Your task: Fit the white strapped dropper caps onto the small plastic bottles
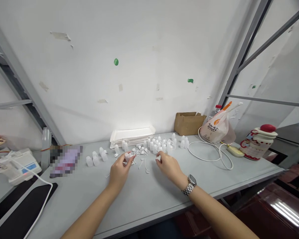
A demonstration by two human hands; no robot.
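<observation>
My left hand (119, 170) is closed, thumb and forefinger pinching a small translucent white bottle (127, 156) upright above the table. My right hand (168, 165), with a watch (192, 181) on its wrist, has its fingers curled together; whatever may be in them is hidden. Between the hands lies a loose pile of small white caps with looped straps (141, 151), one strap (146, 166) apart nearer me. Just behind my right hand stand several small white bottles (156, 146) in a cluster. More bottles (95, 160) stand to the left of my left hand.
White trays (132, 134) are stacked against the wall, with a cardboard box (189, 123) beside them. At the right are a coiled white cable (209, 160), a plastic bag (215, 127) and a decorated jar (259, 144). A white device (20, 167) and a pixelated purple item (67, 161) lie left.
</observation>
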